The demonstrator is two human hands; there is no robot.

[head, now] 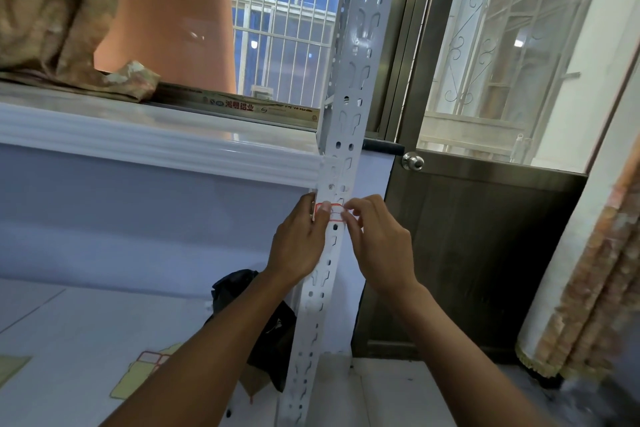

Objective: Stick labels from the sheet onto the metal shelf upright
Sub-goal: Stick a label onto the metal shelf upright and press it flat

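A white perforated metal shelf upright (349,107) leans from the floor up past the window. A white label with a red border (334,212) lies across its face at mid height. My left hand (298,239) grips the upright's left edge, with its thumb pressing the label's left end. My right hand (377,239) pinches the label's right end between thumb and fingers. The label sheet (138,374), yellowish backing with a few red-bordered labels left, lies on the floor at the lower left, partly hidden by my left forearm.
A white windowsill ledge (156,139) runs along the left. A dark door with a round knob (412,161) stands right of the upright. A black bag (270,333) lies on the floor behind the upright. A curtain (588,270) hangs at the right.
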